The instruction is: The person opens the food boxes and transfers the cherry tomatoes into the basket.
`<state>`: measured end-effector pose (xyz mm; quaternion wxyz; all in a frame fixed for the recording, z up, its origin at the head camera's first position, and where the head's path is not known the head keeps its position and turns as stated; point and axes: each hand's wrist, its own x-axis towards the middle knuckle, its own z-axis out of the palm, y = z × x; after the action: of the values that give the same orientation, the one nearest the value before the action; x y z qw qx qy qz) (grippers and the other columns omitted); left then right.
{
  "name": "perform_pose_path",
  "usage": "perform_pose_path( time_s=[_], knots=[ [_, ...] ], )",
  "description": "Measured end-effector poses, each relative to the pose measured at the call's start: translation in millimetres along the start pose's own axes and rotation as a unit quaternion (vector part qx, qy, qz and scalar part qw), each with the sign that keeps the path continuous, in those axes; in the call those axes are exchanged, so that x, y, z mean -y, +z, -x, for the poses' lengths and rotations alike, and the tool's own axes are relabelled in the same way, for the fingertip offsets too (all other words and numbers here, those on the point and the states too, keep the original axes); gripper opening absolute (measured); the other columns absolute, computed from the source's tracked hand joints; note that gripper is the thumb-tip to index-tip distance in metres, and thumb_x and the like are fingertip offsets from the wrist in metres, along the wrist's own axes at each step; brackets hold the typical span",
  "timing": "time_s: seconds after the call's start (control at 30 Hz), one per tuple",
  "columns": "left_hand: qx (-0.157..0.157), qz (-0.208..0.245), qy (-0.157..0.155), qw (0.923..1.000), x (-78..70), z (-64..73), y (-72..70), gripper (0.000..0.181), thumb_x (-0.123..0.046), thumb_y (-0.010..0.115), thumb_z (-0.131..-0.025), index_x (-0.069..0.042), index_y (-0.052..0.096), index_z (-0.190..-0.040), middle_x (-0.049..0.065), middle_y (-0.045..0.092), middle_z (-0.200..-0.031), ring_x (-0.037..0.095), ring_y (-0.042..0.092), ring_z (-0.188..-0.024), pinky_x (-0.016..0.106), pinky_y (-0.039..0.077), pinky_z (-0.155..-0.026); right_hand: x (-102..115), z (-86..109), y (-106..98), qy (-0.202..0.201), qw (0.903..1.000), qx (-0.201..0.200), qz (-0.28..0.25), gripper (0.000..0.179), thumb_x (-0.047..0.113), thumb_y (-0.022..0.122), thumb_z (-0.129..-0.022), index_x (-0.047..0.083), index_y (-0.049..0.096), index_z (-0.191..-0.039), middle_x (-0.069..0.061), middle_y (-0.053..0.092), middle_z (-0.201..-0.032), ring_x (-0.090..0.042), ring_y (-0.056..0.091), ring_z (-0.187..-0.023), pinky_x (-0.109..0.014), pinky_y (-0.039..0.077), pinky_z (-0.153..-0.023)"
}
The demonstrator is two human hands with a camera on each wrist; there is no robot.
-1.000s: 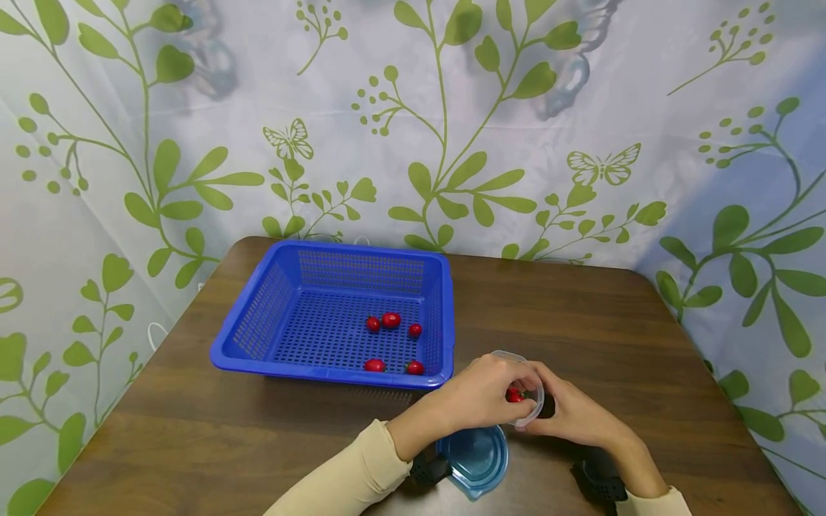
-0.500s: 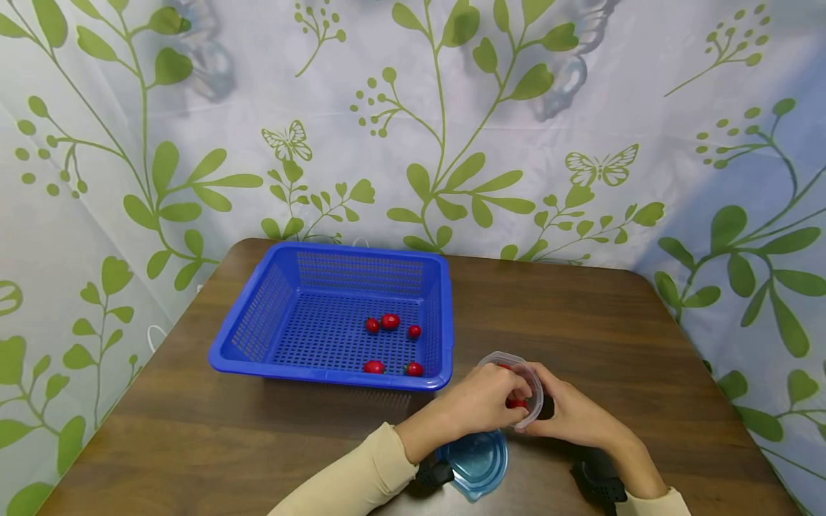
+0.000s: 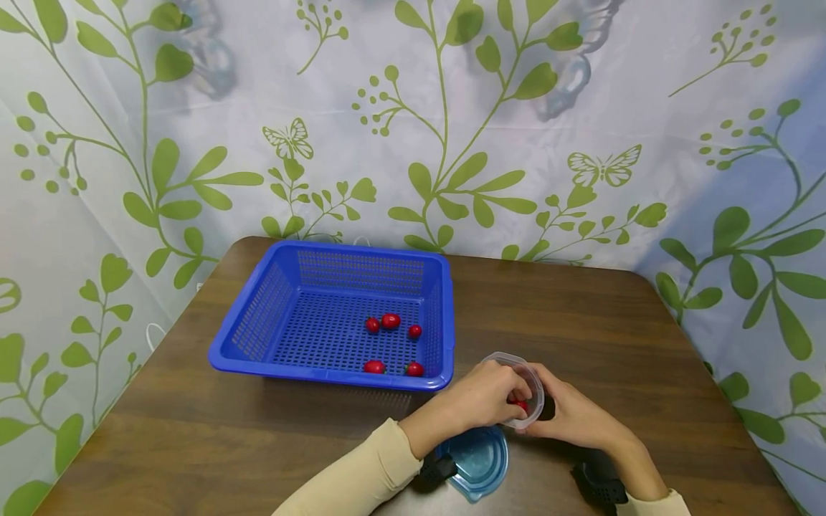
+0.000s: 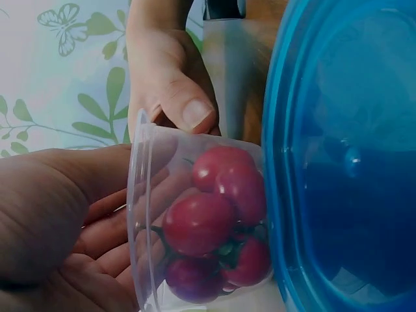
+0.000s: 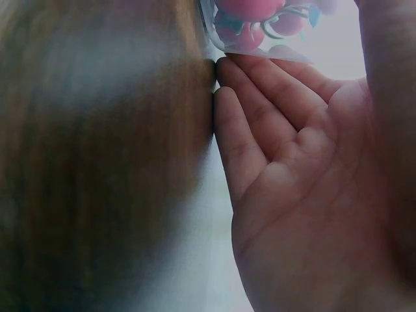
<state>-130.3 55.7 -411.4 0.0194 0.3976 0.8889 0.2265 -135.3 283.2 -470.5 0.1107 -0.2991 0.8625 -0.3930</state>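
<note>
A clear plastic container (image 3: pixel 535 390) stands tilted on the table, its mouth toward the left hand. Several small red tomatoes (image 4: pixel 198 224) with green stems lie in it. My left hand (image 3: pixel 480 394) reaches in through the mouth, and in the left wrist view its extended fingers show through the clear wall beside the tomatoes. Its fingertips are partly hidden behind the fruit. My right hand (image 3: pixel 577 412) grips the container from the right, thumb (image 4: pixel 188 110) on the near side. In the right wrist view its fingers (image 5: pixel 244 130) lie along the container's wall.
A blue perforated basket (image 3: pixel 332 376) stands on the left of the wooden table (image 3: pixel 561 308), with several red tomatoes (image 3: pixel 391 321) on its floor. A round blue lid (image 3: pixel 477 459) lies below the left wrist. A leaf-patterned curtain (image 3: pixel 361 129) hangs behind the table.
The left hand has shifted slightly within the container, and the red showing between its fingers has changed. The container's mouth has turned a little more leftward. The right hand keeps its hold.
</note>
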Motion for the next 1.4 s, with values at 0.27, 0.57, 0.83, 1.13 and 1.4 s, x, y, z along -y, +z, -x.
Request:
perform_pose_path(
  time_s=[0.27, 0.57, 0.83, 1.13, 1.4],
  knots=[
    [0.005, -0.017, 0.003, 0.9998, -0.2, -1.7, 0.7, 0.024, -0.023, 0.085, -0.086, -0.014, 0.081, -0.107, -0.006, 0.078, -0.097, -0.001, 0.068, -0.081, 0.006, 0.049, -0.075, 2, -0.2, 0, 0.007, 1.0, 0.001, 0.0, 0.087, 0.037, 0.09, -0.079, 0.026, 0.039, -0.149, 0.005, 0.058, -0.136, -0.01, 0.063, -0.111, -0.023, 0.053, -0.098],
    [0.002, -0.055, -0.005, 0.9985, -2.2, -4.0, 3.0, 0.02, -0.023, 0.084, -0.086, -0.018, 0.081, -0.105, -0.01, 0.077, -0.095, 0.0, 0.065, -0.079, 0.011, 0.051, -0.075, 2, -0.5, 0, 0.013, 0.9999, -0.003, 0.007, 0.089, 0.039, 0.09, -0.079, 0.025, 0.039, -0.15, 0.004, 0.057, -0.139, -0.01, 0.062, -0.113, -0.022, 0.052, -0.099],
    [0.012, -0.057, -0.033, 0.9977, -6.9, -4.7, 3.6, 0.009, -0.02, 0.084, -0.086, -0.019, 0.08, -0.094, -0.012, 0.068, -0.077, 0.002, 0.056, -0.068, 0.014, 0.044, -0.063, 1, -0.7, 1, 0.009, 0.9999, -0.005, 0.013, 0.089, 0.039, 0.09, -0.079, 0.026, 0.039, -0.15, 0.005, 0.056, -0.139, -0.01, 0.062, -0.114, -0.022, 0.052, -0.1],
    [0.009, -0.102, -0.038, 0.994, -12.2, -4.5, 3.3, 0.011, -0.023, 0.087, -0.083, -0.023, 0.077, -0.087, -0.013, 0.067, -0.076, 0.003, 0.06, -0.069, 0.015, 0.046, -0.064, 1, -0.5, 1, 0.006, 0.9999, -0.007, 0.012, 0.089, 0.039, 0.09, -0.079, 0.025, 0.04, -0.15, 0.005, 0.057, -0.139, -0.01, 0.062, -0.113, -0.023, 0.052, -0.099],
    [-0.003, -0.137, -0.012, 0.9906, -10.5, -7.0, 5.5, 0.009, -0.025, 0.087, -0.084, -0.025, 0.078, -0.086, -0.013, 0.069, -0.078, 0.004, 0.06, -0.069, 0.015, 0.049, -0.065, 1, -0.5, 1, 0.001, 0.9998, -0.01, 0.017, 0.089, 0.037, 0.091, -0.078, 0.023, 0.04, -0.15, 0.005, 0.058, -0.137, -0.009, 0.062, -0.11, -0.022, 0.052, -0.099]
  ],
)
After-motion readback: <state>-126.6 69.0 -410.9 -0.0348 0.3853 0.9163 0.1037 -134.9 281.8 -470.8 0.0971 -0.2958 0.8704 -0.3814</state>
